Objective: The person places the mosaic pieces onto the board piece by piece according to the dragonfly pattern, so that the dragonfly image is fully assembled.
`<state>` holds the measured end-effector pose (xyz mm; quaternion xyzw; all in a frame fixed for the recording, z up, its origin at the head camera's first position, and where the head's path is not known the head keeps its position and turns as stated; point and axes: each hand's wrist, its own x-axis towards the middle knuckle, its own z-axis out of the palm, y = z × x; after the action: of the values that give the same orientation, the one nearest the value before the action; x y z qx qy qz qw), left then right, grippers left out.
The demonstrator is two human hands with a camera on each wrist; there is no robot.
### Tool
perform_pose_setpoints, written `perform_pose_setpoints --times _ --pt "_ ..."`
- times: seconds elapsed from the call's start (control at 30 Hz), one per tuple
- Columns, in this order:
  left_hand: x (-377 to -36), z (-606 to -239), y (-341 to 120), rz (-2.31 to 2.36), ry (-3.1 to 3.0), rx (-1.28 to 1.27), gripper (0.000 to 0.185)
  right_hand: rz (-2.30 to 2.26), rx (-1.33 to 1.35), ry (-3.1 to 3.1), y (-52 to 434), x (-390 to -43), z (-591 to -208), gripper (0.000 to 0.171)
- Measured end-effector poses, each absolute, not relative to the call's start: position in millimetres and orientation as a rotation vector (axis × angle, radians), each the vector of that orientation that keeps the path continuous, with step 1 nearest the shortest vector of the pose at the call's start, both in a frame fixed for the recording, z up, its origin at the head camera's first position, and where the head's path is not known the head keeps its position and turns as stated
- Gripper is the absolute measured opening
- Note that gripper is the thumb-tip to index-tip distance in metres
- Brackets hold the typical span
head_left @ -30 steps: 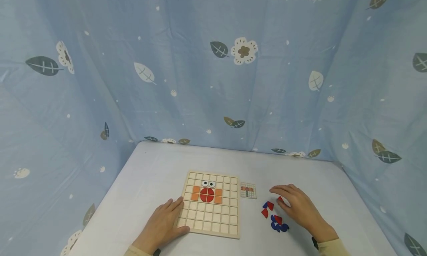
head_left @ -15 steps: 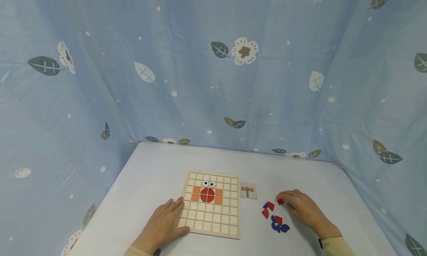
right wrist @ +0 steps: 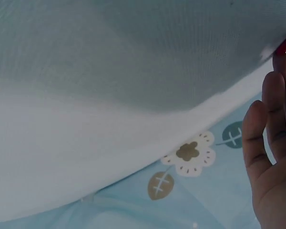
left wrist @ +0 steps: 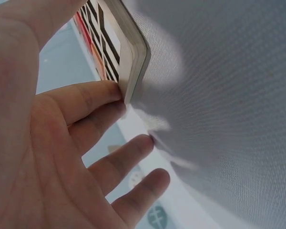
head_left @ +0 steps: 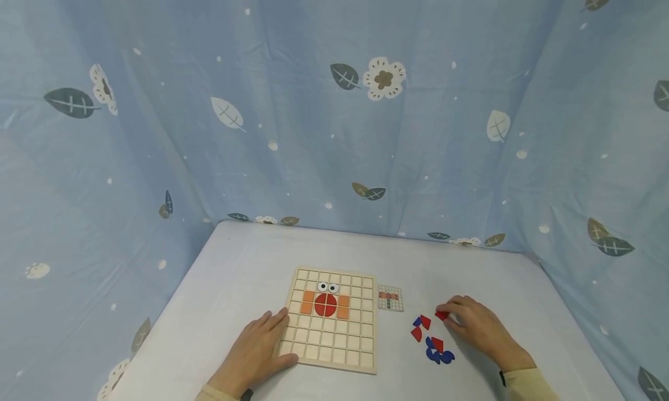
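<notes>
Left hand [head_left: 254, 354] lies flat on the table [head_left: 235, 273], fingers straight, fingertips [left wrist: 115, 90] pressed against the near left edge of the wooden grid board [head_left: 330, 318]. It holds nothing; it only braces the board. The left wrist view confirms contact at the rounded board corner.

Right hand [head_left: 481, 328] is at the loose pieces to the right of the board. Fingers are curled, with the tips on a small red piece [head_left: 442, 315] at the far end of the pile. It reads as a pinch just forming. The piece looks to be resting on the cloth, though I cannot tell for sure. The right wrist view shows only a sliver of red at my fingertips [right wrist: 282, 62].

Board state: two eye tiles [head_left: 327, 287] in the second row, a red circle [head_left: 325, 305] made of four quarter pieces beneath them, and orange squares [head_left: 308, 303] on either side. The lower rows are bare. A small pattern card [head_left: 390, 298] lies just beside the board's right edge.

Remaining pieces [head_left: 431, 338]: red and blue, several curved, in a loose cluster between the board and my right hand.

Note on method: pinch the red piece by its edges, not its face, so its orientation stays readable. Lift it straight up, clear of its neighbours, so the pile is not scattered. Keep the left hand's pressure on the board. Check the card for orientation before lowering the piece into a cell.
</notes>
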<state>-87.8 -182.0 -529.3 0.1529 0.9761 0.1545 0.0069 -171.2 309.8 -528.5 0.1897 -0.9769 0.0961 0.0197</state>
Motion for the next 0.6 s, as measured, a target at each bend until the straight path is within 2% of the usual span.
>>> perform_pose_setpoints --times 0.27,0.6 --pt "-89.0 -529.7 -181.9 0.473 3.059 0.487 0.087 0.349 0.458 -3.127 308.1 -168.0 -525.2 0.030" --pt "-89.0 -527.4 -182.2 0.494 3.044 0.490 0.088 0.350 0.469 -3.109 307.0 -170.6 -523.9 0.030"
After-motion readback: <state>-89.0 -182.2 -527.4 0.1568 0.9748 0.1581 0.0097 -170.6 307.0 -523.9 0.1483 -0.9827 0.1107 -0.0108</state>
